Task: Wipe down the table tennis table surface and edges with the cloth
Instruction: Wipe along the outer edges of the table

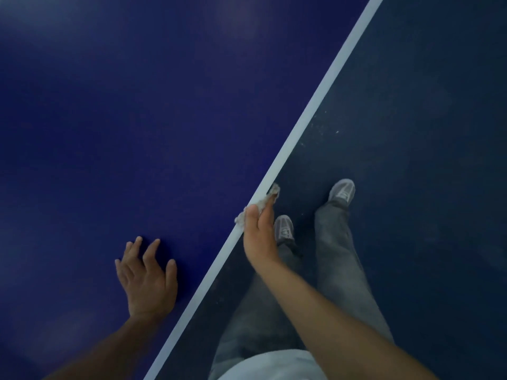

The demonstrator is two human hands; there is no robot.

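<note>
Looking straight down from head height. Across the left two thirds, the deep blue top of a table tennis table, dim, with soft patches of reflected light. Low on the left, a bare forearm reaching up to the left hand, laid palm-down on the blue surface, fingers spread apart and slightly bent, holding nothing. Just to its right, a white edge line running diagonally from the bottom, left of centre, to the top right, marking the table's rim. About midway along that rim, a small crumpled grey-white cloth, bunched against the edge and touching the white line. Wrapped round the cloth, the right hand: thumb lying along the top beside the line, fingers curled over the rim, gripping the cloth against the edge, fingertips mostly hidden. Behind it, the right forearm stretching to the bottom right. Beyond the rim, on the right, a dark blue speckled floor. Below the hand, grey trousers and two grey shoes, one ahead of the other, close beside the table. At the bottom edge, a pale shirt hem.
</note>
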